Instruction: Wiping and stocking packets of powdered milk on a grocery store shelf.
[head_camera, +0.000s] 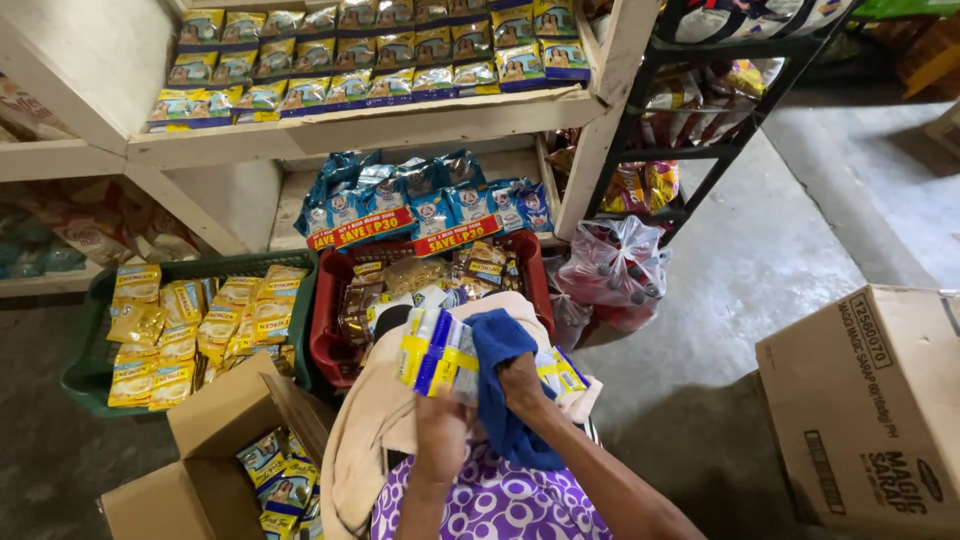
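- Landmark: red basket on the floor at the foot of the white shelf unit; its near rim is hidden under a beige cloth that lies over the person's lap.
- Green basket of yellow sachets touches the red basket's left side; open cardboard box sits just in front of the green one.
- Tied plastic bag is just right of the red basket; past it bare concrete floor is open up to a big closed carton.
- Left hand: forearm comes up from the bottom edge, fingers curled shut around a strip of yellow-and-blue sachets, held over the red basket's near edge.
- Right hand: forearm angles in from lower right, fingers closed on a blue cloth, just right of the sachets.
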